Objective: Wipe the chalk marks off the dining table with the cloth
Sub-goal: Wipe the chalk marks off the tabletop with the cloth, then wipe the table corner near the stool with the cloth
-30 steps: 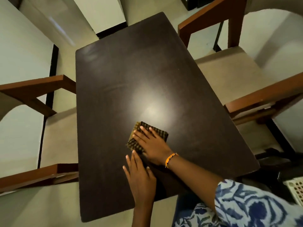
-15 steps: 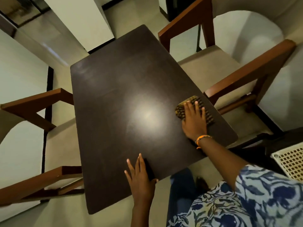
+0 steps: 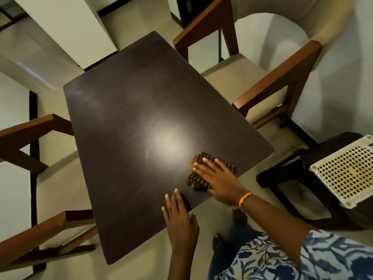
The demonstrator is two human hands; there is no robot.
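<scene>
A dark brown rectangular dining table (image 3: 129, 122) fills the middle of the view, with a bright light glare at its centre and faint pale smears near the far left corner. A folded yellow-and-dark checked cloth (image 3: 198, 170) lies flat near the table's near right edge. My right hand (image 3: 220, 181) presses down on the cloth with fingers spread, covering most of it. My left hand (image 3: 179, 221) rests flat on the table's near edge, fingers together, holding nothing.
Wooden armchairs with cream seats stand on the right (image 3: 268, 85) and on the left (image 3: 30, 138). A dark stool (image 3: 302, 178) carrying a white perforated basket (image 3: 347, 172) stands at the right. A white cabinet (image 3: 66, 27) is behind the table.
My right hand slid the cloth from the table's near middle out to the right edge, then back toward the near right part. My left hand stayed on the near edge.
</scene>
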